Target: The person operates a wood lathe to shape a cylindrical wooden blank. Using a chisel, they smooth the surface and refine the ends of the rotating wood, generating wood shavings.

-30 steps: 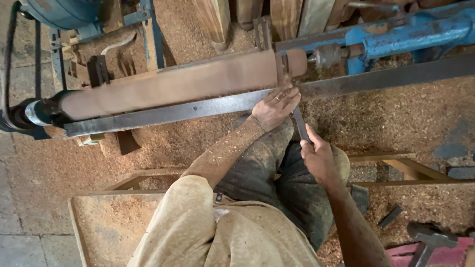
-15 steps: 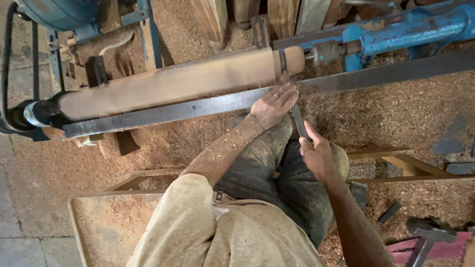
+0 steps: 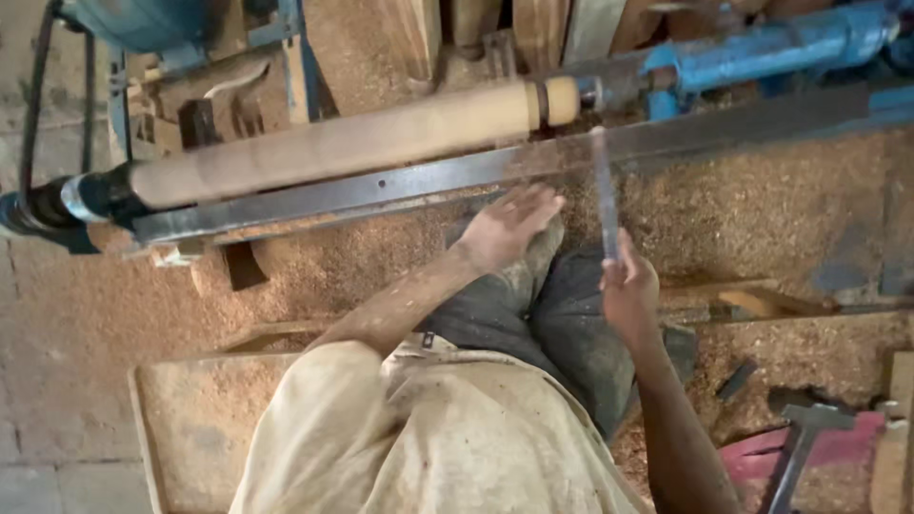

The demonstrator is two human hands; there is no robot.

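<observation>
1. Sawdust point(image 3: 762, 209) carpets the workshop floor around a wood lathe, seen from above the seated person's head.
2. At far left, the lathe's dark drive end point(image 3: 57, 205) grips a long pale wooden cylinder point(image 3: 333, 148), which runs rightward, tilted slightly upward.
3. A grey steel rest bar point(image 3: 381, 190) lies just below the cylinder, parallel to it, and crosses the whole scene.
4. The left hand point(image 3: 509, 224) hovers just below the bar, palm down, fingers stretched out flat and together, holding nothing.
5. Near the cylinder's right end a dark groove point(image 3: 540, 102) sets off a short rounded knob.
6. The right hand point(image 3: 628, 286) is closed around the lower end of a long narrow metal chisel point(image 3: 604, 190), which stands nearly upright in the view; its blurred tip lies over the rest bar, just right of the knob and apart from the wood.
7. Further right, the blue tailstock point(image 3: 771, 48) meets the cylinder's end.
8. At bottom right, a hammer point(image 3: 804, 433) lies on a red surface.
</observation>
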